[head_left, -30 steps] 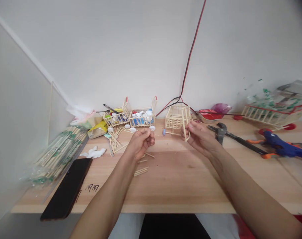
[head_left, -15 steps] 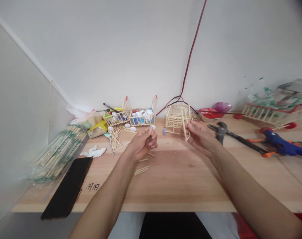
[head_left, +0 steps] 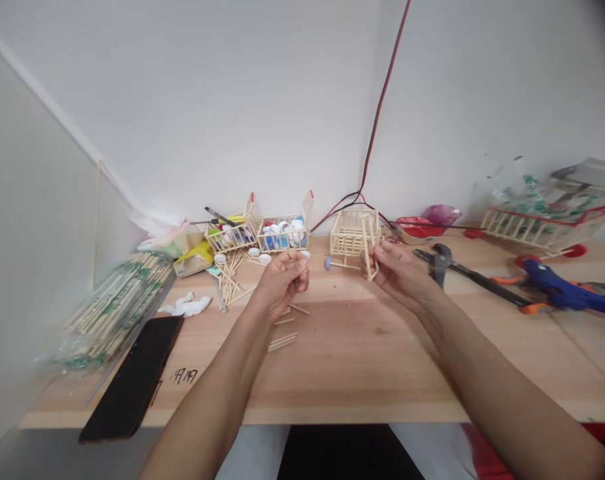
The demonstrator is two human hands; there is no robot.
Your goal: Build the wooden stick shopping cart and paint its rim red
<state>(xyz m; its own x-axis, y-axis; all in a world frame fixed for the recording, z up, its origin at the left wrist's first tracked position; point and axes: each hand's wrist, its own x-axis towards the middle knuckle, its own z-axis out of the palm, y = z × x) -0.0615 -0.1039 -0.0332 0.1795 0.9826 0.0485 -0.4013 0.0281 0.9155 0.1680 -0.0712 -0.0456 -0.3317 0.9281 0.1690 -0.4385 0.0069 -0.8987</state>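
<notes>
My right hand (head_left: pixel 400 275) is closed on a small frame of pale wooden sticks (head_left: pixel 368 248), held up between thumb and fingers above the table. My left hand (head_left: pixel 285 279) is drawn in with its thumb pressed against the fingers; whatever it may hold is hidden. A white bottle cap (head_left: pixel 306 255) shows just beyond its fingertips. Several short cut sticks (head_left: pixel 282 341) lie on the table below the left hand. Behind the right hand stands a small stick-built basket (head_left: pixel 350 233), with a blue-ended stick (head_left: pixel 328 263) at its foot.
Two stick carts hold bottle caps (head_left: pixel 282 235) and pens (head_left: pixel 227 230). At left lie bagged wooden sticks (head_left: pixel 117 307), a black phone (head_left: pixel 132 380) and crumpled tissue (head_left: pixel 186 305). Rightward are a hammer (head_left: pixel 441 263), a blue glue gun (head_left: pixel 557 283) and a red-trimmed cart (head_left: pixel 542 230).
The view has shifted slightly. My left hand has turned a little, its thumb now lying across the fingers. The stick frame stays in my right hand, almost unmoved.
</notes>
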